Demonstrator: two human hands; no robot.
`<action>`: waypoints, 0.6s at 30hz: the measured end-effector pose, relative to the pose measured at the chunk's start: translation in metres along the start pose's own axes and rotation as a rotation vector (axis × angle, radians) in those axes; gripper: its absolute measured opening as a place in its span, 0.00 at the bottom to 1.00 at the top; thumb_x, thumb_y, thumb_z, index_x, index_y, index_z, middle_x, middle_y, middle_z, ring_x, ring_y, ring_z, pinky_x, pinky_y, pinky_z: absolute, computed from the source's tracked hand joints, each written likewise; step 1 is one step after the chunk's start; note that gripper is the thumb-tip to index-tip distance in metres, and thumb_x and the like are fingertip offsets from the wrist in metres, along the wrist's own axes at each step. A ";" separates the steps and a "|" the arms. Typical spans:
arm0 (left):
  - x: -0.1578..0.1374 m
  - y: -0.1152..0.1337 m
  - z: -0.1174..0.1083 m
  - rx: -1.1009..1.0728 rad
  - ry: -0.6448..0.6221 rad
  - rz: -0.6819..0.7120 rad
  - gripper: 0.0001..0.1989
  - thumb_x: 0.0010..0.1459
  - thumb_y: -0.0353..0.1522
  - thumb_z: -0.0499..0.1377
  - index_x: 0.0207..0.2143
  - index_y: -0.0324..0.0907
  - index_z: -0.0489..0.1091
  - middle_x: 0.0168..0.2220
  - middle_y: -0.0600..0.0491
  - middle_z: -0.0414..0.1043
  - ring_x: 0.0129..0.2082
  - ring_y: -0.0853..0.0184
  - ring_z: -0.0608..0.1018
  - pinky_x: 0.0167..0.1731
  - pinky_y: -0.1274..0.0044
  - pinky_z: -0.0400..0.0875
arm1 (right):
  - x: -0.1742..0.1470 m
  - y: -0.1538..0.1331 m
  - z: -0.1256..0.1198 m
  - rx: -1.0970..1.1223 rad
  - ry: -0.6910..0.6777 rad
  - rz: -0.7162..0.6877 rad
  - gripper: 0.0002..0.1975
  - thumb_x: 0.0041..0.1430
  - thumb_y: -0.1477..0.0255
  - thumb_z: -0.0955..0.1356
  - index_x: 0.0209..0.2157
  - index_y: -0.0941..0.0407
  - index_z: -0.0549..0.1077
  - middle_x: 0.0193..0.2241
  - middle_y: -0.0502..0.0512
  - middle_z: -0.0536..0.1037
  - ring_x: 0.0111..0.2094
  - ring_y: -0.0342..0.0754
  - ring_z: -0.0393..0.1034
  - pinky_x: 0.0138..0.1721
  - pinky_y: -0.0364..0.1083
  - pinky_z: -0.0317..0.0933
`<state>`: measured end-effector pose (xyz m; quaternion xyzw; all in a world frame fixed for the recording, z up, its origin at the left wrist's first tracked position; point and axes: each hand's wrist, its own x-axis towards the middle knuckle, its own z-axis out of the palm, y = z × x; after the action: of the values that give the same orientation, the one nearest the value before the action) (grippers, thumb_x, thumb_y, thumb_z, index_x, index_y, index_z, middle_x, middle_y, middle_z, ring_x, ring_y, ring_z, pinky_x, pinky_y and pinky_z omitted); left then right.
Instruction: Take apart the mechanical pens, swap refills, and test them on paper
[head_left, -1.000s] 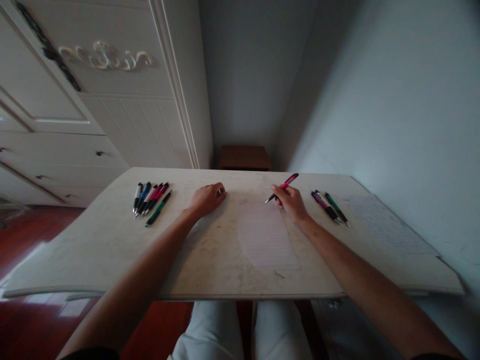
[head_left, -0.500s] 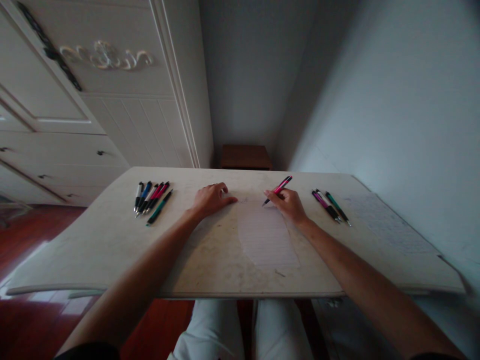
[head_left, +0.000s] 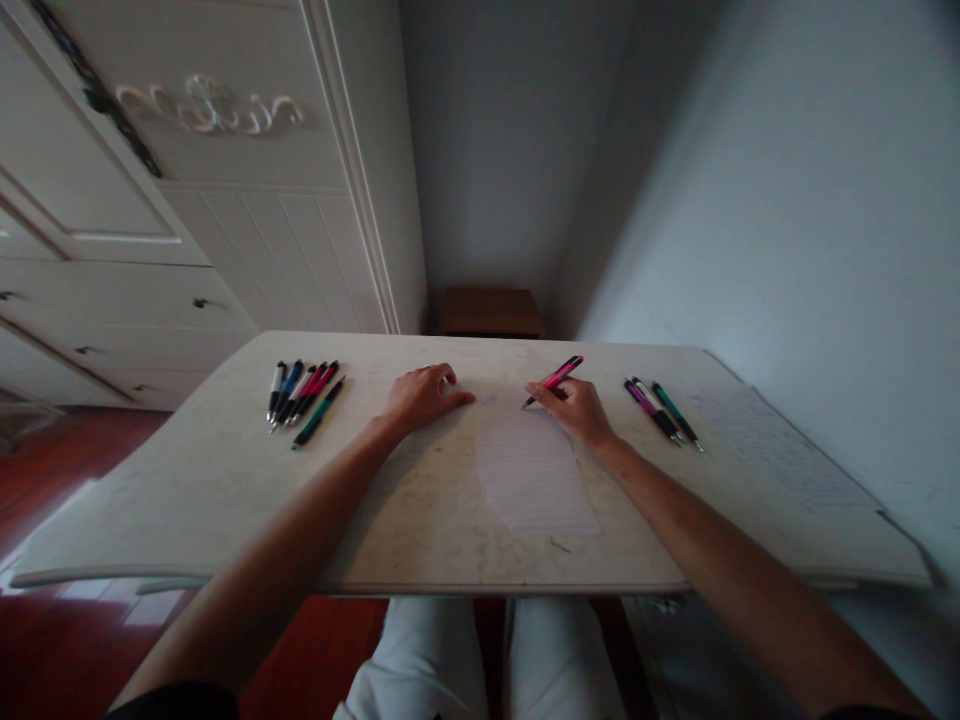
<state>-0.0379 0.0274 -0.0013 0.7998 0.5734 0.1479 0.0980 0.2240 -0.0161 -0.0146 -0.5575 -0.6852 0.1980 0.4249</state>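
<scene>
My right hand point(head_left: 576, 408) pinches a pink and black pen point(head_left: 562, 373), its tip down at the upper part of a lined sheet of paper point(head_left: 536, 475). Faint marks show near the top of that sheet. At the sheet's upper left, my left hand point(head_left: 426, 395) rests on the table with the thumb stretched toward the paper's edge and the fingers loosely bent. It holds nothing that I can see. A ring shows on one of its fingers.
Several pens point(head_left: 301, 395) lie together at the left of the white table point(head_left: 187, 480), a green pen point(head_left: 319, 413) beside them. More pens point(head_left: 652, 412) lie right of my right hand. A sheet covered in writing point(head_left: 780, 445) lies by the wall. A white cabinet point(head_left: 277, 240) stands at the left.
The pen tip and my right hand have shifted very slightly left on the paper. My left hand stays in place.
</scene>
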 end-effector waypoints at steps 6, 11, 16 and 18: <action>0.000 0.000 -0.001 -0.003 -0.014 -0.001 0.27 0.52 0.57 0.57 0.41 0.45 0.72 0.32 0.51 0.75 0.33 0.61 0.76 0.30 0.75 0.60 | 0.000 -0.001 -0.001 -0.013 -0.010 -0.004 0.25 0.56 0.51 0.67 0.23 0.60 0.76 0.15 0.49 0.64 0.18 0.41 0.57 0.20 0.43 0.47; 0.000 0.000 0.000 0.002 -0.009 0.002 0.27 0.52 0.56 0.58 0.41 0.45 0.72 0.31 0.52 0.75 0.32 0.62 0.76 0.29 0.75 0.60 | 0.000 -0.002 -0.001 -0.025 -0.014 0.004 0.25 0.55 0.51 0.67 0.22 0.60 0.76 0.15 0.49 0.64 0.18 0.42 0.57 0.21 0.43 0.48; -0.001 0.001 -0.001 0.008 -0.006 0.001 0.26 0.52 0.56 0.58 0.41 0.45 0.72 0.31 0.52 0.75 0.32 0.62 0.76 0.29 0.75 0.60 | 0.000 -0.003 0.000 -0.030 -0.012 -0.004 0.25 0.56 0.51 0.66 0.21 0.60 0.75 0.15 0.49 0.64 0.19 0.42 0.58 0.21 0.43 0.48; -0.001 0.001 -0.002 0.006 -0.009 0.002 0.26 0.52 0.56 0.58 0.40 0.44 0.72 0.31 0.52 0.75 0.33 0.62 0.76 0.29 0.75 0.60 | 0.000 -0.003 0.000 -0.029 -0.012 -0.004 0.25 0.56 0.51 0.66 0.21 0.60 0.75 0.14 0.49 0.64 0.19 0.42 0.57 0.21 0.43 0.48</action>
<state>-0.0376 0.0260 0.0007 0.8014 0.5726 0.1425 0.0980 0.2223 -0.0176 -0.0120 -0.5611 -0.6916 0.1904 0.4130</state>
